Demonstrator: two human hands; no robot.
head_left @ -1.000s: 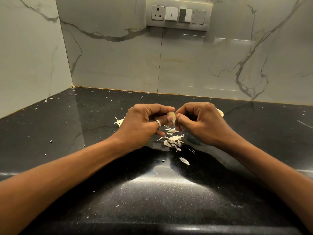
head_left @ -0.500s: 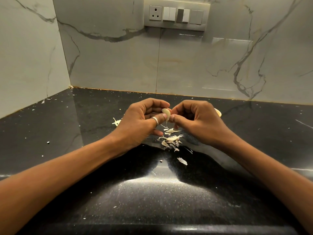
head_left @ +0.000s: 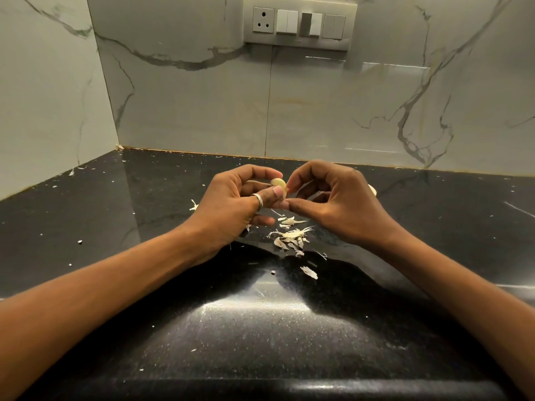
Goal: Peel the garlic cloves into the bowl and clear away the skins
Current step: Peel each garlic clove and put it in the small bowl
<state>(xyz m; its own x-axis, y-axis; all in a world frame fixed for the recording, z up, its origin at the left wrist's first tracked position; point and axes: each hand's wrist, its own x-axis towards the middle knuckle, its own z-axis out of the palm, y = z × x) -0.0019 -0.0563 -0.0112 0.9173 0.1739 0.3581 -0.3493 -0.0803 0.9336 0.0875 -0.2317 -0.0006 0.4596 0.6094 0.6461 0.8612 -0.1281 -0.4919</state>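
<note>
My left hand (head_left: 231,206), with a ring on the thumb, pinches a pale yellow garlic clove (head_left: 278,183) between thumb and forefinger above the black counter. My right hand (head_left: 333,204) is curled beside it, its forefinger tip against the clove's right end and its thumb just below. A small heap of papery garlic skins (head_left: 291,235) lies on the counter under both hands, with one loose skin (head_left: 309,272) nearer me. No bowl is in view.
The black speckled counter (head_left: 260,328) meets marble walls at the back and left. A pale rounded object (head_left: 373,190) peeks out behind my right hand. Another skin scrap (head_left: 193,205) lies left of my left hand. A switch panel (head_left: 299,23) is on the back wall.
Both hands have lifted the clove a little higher. My right thumb has slid down off the clove to just below it.
</note>
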